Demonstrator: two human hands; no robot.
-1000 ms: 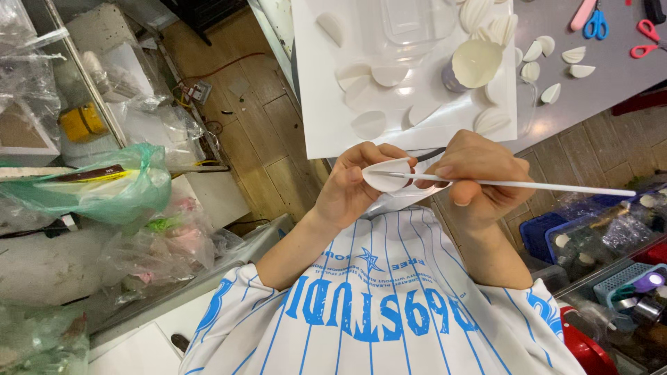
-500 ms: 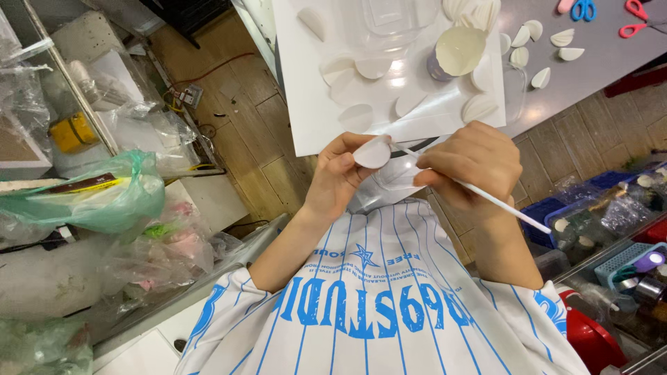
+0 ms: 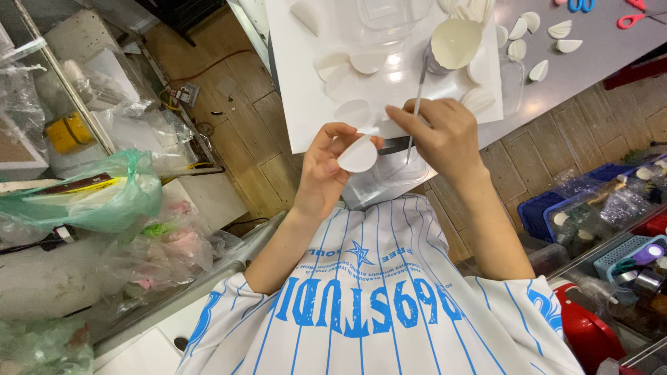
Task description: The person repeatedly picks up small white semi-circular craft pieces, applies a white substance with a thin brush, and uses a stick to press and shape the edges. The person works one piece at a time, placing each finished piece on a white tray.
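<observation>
We hold a white half-round paper piece point(image 3: 358, 154) in our left hand point(image 3: 326, 173), the fingers closed on it from the side so its rounded edge faces down toward our striped shirt point(image 3: 375, 305). Our right hand point(image 3: 445, 135) is closed around a thin white brush point(image 3: 415, 111), gripping it near its lower end, and the handle slants up toward a small cup point(image 3: 451, 45) that stands on the white board point(image 3: 295, 104). The brush's lower tip sits just beside the paper piece, though we cannot tell whether it touches it. The two hands are near each other, just above the front edge of the board. More white paper pieces point(image 3: 351, 66) lie scattered across the board, some overlapping, and a few folded ones point(image 3: 556, 29) rest further right on the grey tabletop point(image 3: 590, 55). Under our hands a clear plastic bag point(image 3: 389, 180) rests against our shirt. To the left, a green plastic bag point(image 3: 90, 198) sits among other bags on a cluttered shelf, and blue baskets point(image 3: 556, 208) stand at the right.
</observation>
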